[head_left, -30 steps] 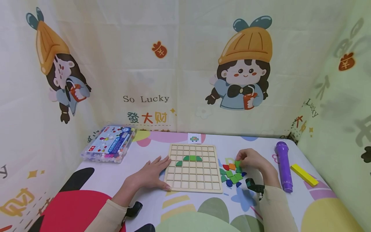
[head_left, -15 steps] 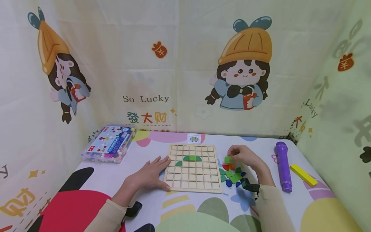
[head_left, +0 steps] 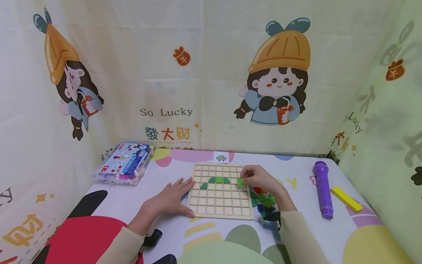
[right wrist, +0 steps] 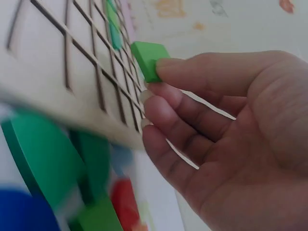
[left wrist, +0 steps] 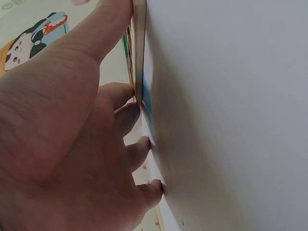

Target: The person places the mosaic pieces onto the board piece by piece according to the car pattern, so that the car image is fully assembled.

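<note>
My right hand (head_left: pixel 260 179) pinches a light green square tile (right wrist: pixel 148 60) between thumb and fingers, over the right columns of a wooden grid board (head_left: pixel 219 211). In the board's upper rows lie a green square (head_left: pixel 219 179) with a dark green rounded piece on either side, and another dark green rounded piece (head_left: pixel 204 186) one row lower. My left hand (head_left: pixel 169 198) rests with fingers spread at the board's left edge; the left wrist view shows its thumb and fingertips touching the edge and tabletop. Loose pieces, among them a dark green one (right wrist: pixel 45 154) and a red one (right wrist: pixel 125 202), lie right of the board, partly hidden.
A small card (head_left: pixel 221 157) with a green figure on a grid lies behind the board. At the back left is a clear plastic box (head_left: pixel 125 161) of coloured parts. A purple tube (head_left: pixel 323 190) and a yellow bar (head_left: pixel 346 199) lie at the right.
My right hand has carried the light green square tile leftward from the loose pieces to above the board's right side. My left hand has stayed in place.
</note>
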Demonstrator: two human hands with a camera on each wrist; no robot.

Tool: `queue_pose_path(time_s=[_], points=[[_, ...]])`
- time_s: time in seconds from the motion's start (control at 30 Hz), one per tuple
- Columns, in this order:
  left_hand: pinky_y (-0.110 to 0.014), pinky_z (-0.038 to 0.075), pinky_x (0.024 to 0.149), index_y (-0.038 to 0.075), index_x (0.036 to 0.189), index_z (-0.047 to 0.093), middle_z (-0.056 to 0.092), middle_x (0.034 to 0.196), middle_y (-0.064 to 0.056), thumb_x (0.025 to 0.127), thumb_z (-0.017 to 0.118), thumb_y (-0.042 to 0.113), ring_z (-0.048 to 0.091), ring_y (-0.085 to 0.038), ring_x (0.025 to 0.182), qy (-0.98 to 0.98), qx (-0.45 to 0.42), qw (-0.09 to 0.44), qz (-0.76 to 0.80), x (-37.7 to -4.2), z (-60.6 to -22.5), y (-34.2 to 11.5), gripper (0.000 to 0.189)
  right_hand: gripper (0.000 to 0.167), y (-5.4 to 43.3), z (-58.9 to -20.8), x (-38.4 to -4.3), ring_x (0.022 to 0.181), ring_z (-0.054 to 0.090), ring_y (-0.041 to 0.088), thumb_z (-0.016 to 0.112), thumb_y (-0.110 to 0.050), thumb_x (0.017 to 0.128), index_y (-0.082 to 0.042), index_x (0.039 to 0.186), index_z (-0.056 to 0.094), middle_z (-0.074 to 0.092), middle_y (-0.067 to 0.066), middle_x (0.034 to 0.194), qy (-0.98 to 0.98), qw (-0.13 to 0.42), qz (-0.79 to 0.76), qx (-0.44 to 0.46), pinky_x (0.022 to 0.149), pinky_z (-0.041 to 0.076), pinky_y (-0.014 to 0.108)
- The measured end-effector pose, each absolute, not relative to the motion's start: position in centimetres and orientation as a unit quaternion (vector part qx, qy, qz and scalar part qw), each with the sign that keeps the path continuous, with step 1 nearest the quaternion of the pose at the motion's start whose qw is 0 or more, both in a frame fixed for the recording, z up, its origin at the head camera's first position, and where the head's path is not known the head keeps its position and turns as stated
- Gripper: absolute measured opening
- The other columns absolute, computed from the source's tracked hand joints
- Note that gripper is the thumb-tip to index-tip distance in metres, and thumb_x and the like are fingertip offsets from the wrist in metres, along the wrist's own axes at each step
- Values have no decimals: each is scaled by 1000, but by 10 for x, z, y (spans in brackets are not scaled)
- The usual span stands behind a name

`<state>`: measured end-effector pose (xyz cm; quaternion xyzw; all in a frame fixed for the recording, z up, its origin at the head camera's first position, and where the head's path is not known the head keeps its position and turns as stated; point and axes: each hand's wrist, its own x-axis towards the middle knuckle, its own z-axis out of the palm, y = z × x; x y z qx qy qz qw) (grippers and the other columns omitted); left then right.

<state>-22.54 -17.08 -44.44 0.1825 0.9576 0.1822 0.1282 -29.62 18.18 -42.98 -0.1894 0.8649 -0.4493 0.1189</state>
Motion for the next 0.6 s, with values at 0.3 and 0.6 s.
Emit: queue_pose_path(time_s=[0.3, 0.6], points=[[-67, 11, 121, 21, 158, 29, 22, 167, 3, 67, 80, 66, 11, -33, 156, 956, 180, 135, 188, -225, -443, -169, 113, 7, 143, -433, -291, 80, 58, 17, 68, -3, 87, -2, 94, 68, 68, 11, 91, 861, 108, -440, -232, 71, 49, 29], [-66, 11, 121, 22, 158, 29, 22, 167, 3, 67, 80, 67, 11, -33, 156, 956, 176, 136, 190, -225, -441, -169, 113, 4, 112, -441, -287, 75, 60, 13, 70, -8, 88, -4, 89, 71, 70, 0, 85, 861, 89, -440, -237, 69, 52, 28]])
